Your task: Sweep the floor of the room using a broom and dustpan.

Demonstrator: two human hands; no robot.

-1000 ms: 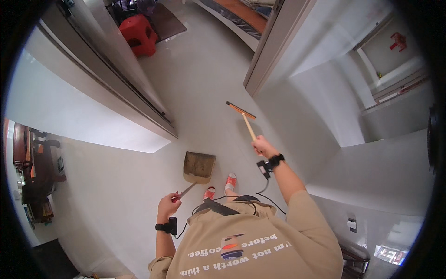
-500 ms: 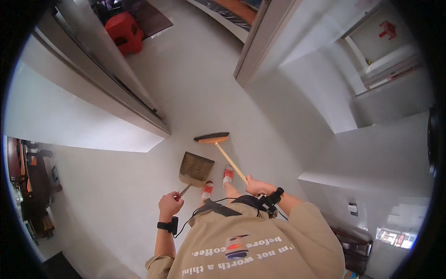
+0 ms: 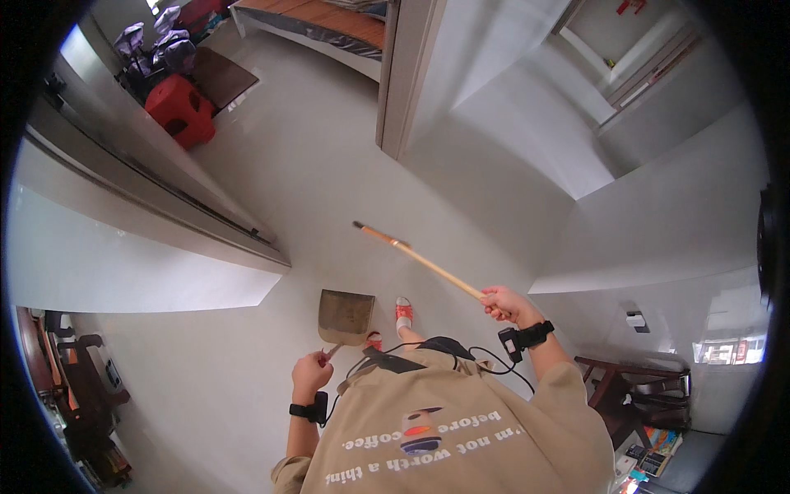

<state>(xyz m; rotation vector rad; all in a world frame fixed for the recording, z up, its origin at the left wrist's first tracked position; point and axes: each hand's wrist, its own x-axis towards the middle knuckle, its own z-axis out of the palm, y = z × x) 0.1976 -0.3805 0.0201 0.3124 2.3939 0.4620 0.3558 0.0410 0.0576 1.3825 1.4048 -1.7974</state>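
My right hand is closed round the pale wooden handle of a broom, which slants away to the upper left. The broom's head is seen nearly end-on, so its bristles hardly show; whether it touches the floor I cannot tell. My left hand grips the short handle of a dustpan. Brownish-grey and scoop-shaped, the dustpan lies in front of my left foot, its wide mouth facing away from me. A gap of floor separates it from the broom head. Red-and-white slippers are on my feet.
A doorway opens ahead between the left door frame and the right door frame. Beyond stand a red plastic stool and a bed. Dark wooden furniture lines the left; a dark wooden rack stands at the right.
My right hand has moved right and slightly forward, and the broom has swung round so its head shows end-on, farther from the dustpan. My left hand still holds the dustpan. The view has shifted.
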